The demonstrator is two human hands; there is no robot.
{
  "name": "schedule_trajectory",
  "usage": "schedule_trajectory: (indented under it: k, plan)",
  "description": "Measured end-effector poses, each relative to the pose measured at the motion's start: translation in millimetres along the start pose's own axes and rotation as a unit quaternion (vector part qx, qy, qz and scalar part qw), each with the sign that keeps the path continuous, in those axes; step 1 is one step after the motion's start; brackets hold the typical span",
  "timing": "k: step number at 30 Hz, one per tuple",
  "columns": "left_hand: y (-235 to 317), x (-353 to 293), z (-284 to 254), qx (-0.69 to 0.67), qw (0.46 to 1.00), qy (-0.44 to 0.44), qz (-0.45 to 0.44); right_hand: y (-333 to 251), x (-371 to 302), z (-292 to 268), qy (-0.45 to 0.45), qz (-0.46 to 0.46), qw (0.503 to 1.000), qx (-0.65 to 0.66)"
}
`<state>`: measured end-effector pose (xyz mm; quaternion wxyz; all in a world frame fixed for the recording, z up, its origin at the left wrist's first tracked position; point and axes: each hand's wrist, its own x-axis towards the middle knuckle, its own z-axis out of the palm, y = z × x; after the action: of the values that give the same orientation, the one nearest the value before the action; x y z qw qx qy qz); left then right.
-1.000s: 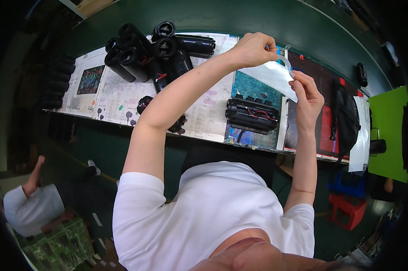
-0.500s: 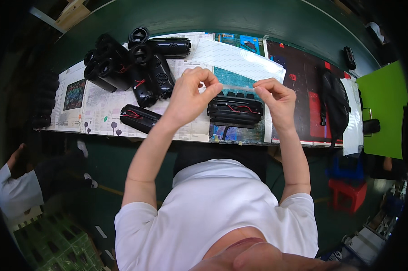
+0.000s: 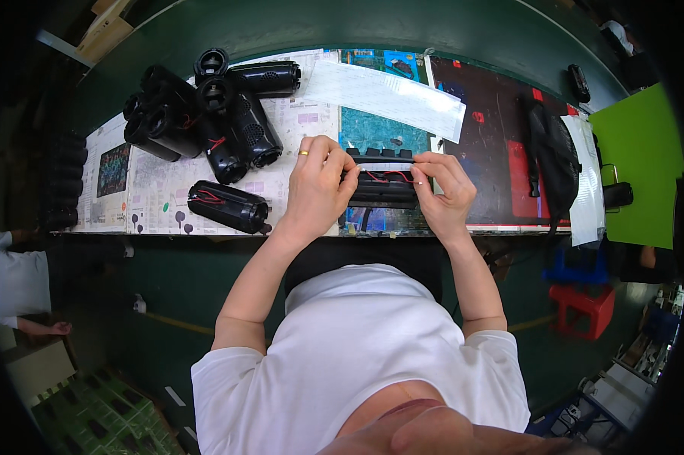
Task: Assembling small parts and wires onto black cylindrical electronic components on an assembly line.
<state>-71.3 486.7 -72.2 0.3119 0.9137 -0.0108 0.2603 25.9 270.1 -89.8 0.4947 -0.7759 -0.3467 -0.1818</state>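
In the head view, the person's left hand [image 3: 317, 182] and right hand [image 3: 446, 189] met over a black cylindrical housing [image 3: 385, 196] that lay lengthwise across the near part of the desk [image 3: 156, 178], its open side facing up. Between the hands ran a narrow pale strip [image 3: 385, 166]. The fingers of the left hand pinched its left end, and the fingers of the right hand were closed on its right end. The strip hung along the far side of the housing's opening; whether it touched the plastic could not be told. Red wires [image 3: 391, 177] lay in the opening just nearer the body, reaching close to the right thumb.

The likeliest trouble was a crooked strip, if one hand dropped lower or moved farther out than the other. The wires could be trapped under it or snagged by the right thumb, being so near. Neither hand visibly steadied the housing, so uneven pressure might roll or tilt it.

To the left, a loose black housing [image 3: 228, 206] lay on its side, with a cluster of similar housings [image 3: 260, 133] beyond it. A long white sheet [image 3: 391, 98] lay past the hands, well apart from the housing between them.
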Motion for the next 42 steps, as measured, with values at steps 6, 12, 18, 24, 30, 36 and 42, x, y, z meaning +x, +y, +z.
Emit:
schedule_trajectory:
  k: [6, 12, 18, 24, 30, 36, 42]
  plan:
    - [1, -3, 8, 0.027, 0.998, 0.039, 0.031, -3, -2, 0, -0.004, -0.014, 1.0, -0.025]
    - [10, 1, 4, 0.096, 0.994, 0.017, 0.045, -24, 7, -1, -0.047, -0.047, 0.98, -0.189]
    - [6, -1, -7, 0.094, 0.991, -0.059, -0.073, -40, 32, -17, -0.175, -0.03, 0.922, -0.345]
    - [-4, -15, -8, -0.089, 0.99, -0.087, -0.063, -46, 58, 26, -0.239, -0.189, 0.917, -0.258]
    - [-16, -13, -10, -0.122, 0.99, -0.05, -0.054, -23, 60, 29, -0.228, -0.151, 0.958, -0.085]
    - [-17, -1, 3, -0.146, 0.986, -0.033, -0.075, 13, 34, -13, -0.187, 0.019, 0.981, 0.053]
    - [-17, 1, 13, -0.102, 0.994, 0.023, -0.016, 35, 60, -14, -0.283, 0.14, 0.933, 0.174]
